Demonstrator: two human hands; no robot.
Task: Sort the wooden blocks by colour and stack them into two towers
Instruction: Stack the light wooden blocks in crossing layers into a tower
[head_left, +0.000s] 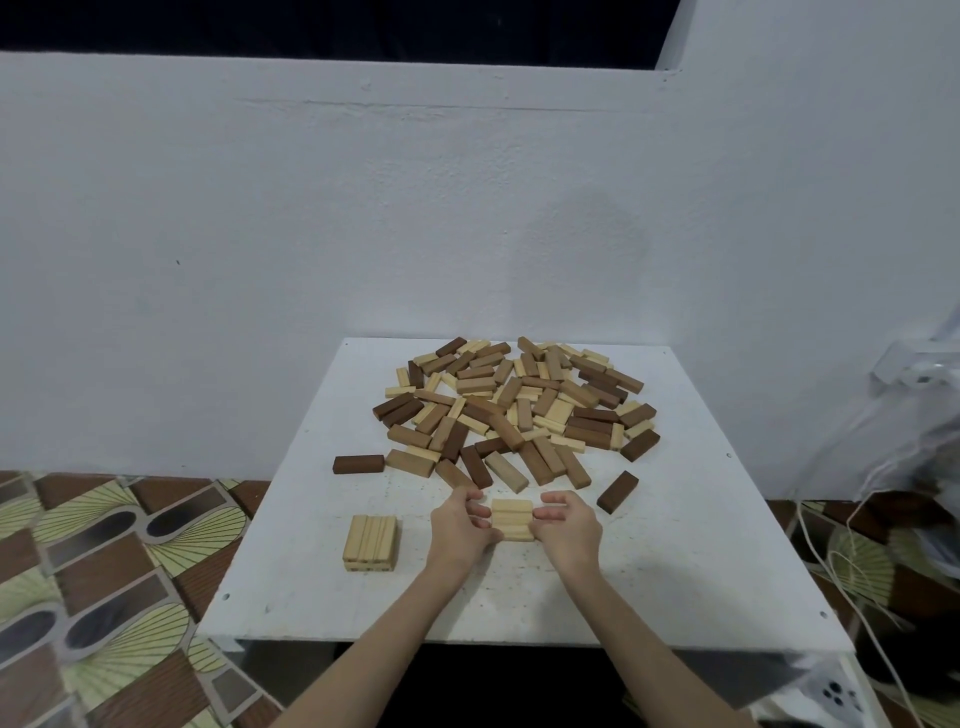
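Both hands are at the near middle of the white desk (675, 545), clamped on a small set of light blocks (512, 519) lying side by side. The left hand (460, 527) presses one end with curled fingers, and the right hand (566, 525) presses the other. Out past the left hand sits a finished low stack of light blocks (370, 543), two layers by the look of it. Just beyond both hands lies the big mixed pile (519, 410) of dark and light blocks. One dark block (358, 464) lies loose beyond the left hand, another dark one (617, 491) just beyond the right hand.

Risks: an uneven squeeze could buckle the row and pop a block out. The pile edge is close, so lifting could knock strays. Carrying the loose row to the stack may scatter it.

No readable writing or labels anywhere.
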